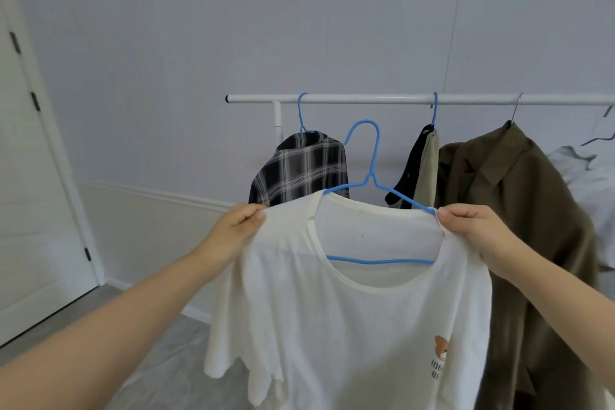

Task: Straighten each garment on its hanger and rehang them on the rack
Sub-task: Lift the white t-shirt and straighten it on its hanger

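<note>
A white T-shirt (359, 319) with a small bear print hangs on a blue wire hanger (372, 163), held up in front of the white rack bar (366, 99). My left hand (233, 230) pinches the shirt's left shoulder. My right hand (476, 230) pinches the right shoulder at the hanger's end. The hanger's hook is free, below the bar. On the rack hang a plaid shirt (299, 170) on a blue hanger, a black and beige garment (416, 166) on a blue hanger, and an olive jacket (519, 226) on a metal hanger.
A white door (36, 193) stands at the left. A white garment (589, 176) hangs at the far right behind the jacket. The rack's upright post (277, 116) is near the bar's left end. Grey floor lies below.
</note>
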